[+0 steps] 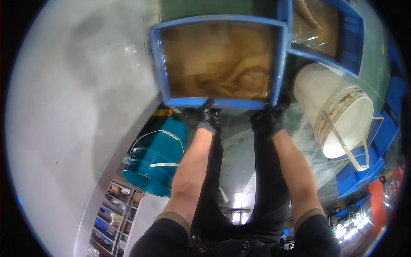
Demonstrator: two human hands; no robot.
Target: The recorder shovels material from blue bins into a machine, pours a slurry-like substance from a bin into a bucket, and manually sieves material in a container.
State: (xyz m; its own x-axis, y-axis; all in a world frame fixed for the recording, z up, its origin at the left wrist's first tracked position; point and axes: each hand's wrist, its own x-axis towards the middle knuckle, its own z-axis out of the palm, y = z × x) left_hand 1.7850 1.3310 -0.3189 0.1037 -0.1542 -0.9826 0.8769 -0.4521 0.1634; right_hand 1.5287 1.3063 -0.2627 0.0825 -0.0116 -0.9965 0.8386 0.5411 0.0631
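1. Nearest the camera: dark sleeves [160, 237], with the left forearm [188, 173] and right forearm [296, 169] stretched away from the body.
2. Blue tub [239, 103] lay far, at centre, holding murky brown liquid [205, 47] with a swirled surface.
3. Handling, as judged: even support at both sides, a level rim and slow movement guarded best against slopping.
4. White bucket [314, 88] was at right, teal bucket [147, 156] at left; both showed open mouths.
5. Black-gloved hands were apart at the tub's near side: left hand [208, 115] with fingers against the rim, right hand [272, 118] by the right near corner. Whether either gripped: could not tell.
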